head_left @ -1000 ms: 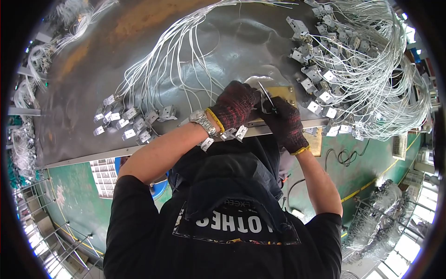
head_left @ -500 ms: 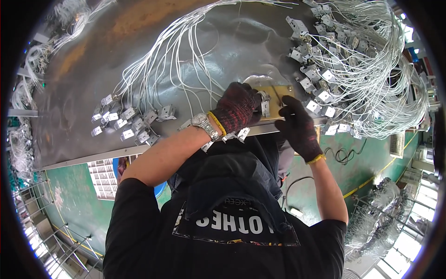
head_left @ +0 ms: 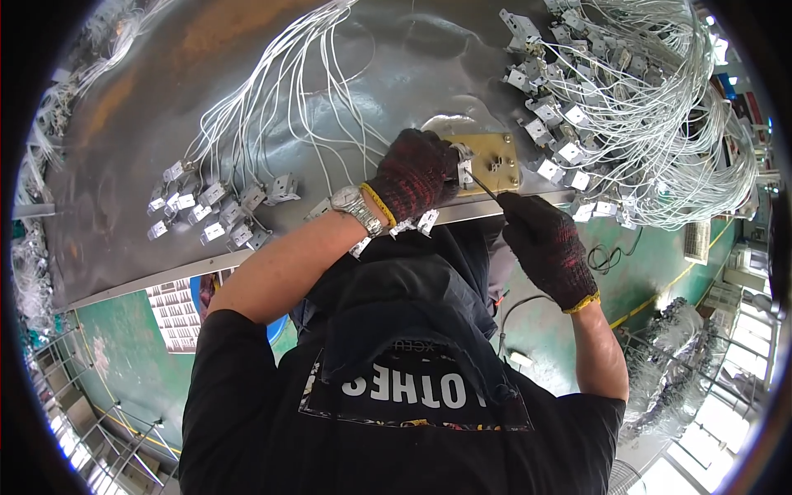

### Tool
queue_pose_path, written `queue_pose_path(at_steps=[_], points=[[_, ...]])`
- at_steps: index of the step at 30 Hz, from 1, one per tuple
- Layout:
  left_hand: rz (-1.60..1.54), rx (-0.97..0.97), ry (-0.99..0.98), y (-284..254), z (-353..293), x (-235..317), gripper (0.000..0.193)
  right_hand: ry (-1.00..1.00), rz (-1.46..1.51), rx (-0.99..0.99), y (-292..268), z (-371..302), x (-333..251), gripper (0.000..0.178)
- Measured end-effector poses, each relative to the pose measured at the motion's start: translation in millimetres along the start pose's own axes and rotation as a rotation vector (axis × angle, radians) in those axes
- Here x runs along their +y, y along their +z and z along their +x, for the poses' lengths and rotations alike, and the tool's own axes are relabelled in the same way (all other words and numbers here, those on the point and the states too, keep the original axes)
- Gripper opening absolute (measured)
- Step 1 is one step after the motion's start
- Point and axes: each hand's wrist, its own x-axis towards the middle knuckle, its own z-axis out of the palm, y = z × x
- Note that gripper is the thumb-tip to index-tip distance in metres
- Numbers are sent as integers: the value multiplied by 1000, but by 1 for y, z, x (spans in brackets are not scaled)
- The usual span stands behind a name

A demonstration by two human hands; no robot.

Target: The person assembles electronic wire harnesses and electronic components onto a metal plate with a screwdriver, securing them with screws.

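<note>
My left hand (head_left: 417,177), in a dark red-and-black knit glove, is closed on a small silver metal bracket (head_left: 464,172) at the left end of a brass-coloured plate (head_left: 487,180). The plate lies by the table's near edge and carries several small bolts or posts. In the same kind of glove, my right hand (head_left: 544,239) is closed around a thin dark metal rod (head_left: 483,183). Its tip touches or nearly touches the bracket; my fingers hide the other end. More brackets (head_left: 427,221) hang over the edge under my left wrist.
Left of my hand, wired brackets (head_left: 214,194) lie on the metal table (head_left: 107,231), with white wires (head_left: 264,78) running back. A large heap of wired brackets (head_left: 569,153) covers the right side. Below are a white crate (head_left: 175,318) and black cable (head_left: 606,257) on the green floor.
My right hand has moved back toward me and down, off the plate's near right corner. The rod's tip has come from over the plate to the bracket. My left hand keeps its grip.
</note>
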Motion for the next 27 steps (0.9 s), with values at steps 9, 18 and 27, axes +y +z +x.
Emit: queue_pose_path(at_steps=[9, 18, 27], points=[[47, -120, -57, -4, 1, 4, 45, 206, 239, -98, 0, -4, -2, 34], [-14, -94, -93, -1, 7, 3, 43, 335, 355, 4, 23, -1, -3, 36], [-85, -114, -122, -8, 5, 4, 41, 503, 526, -123, 7, 7, -13, 41]])
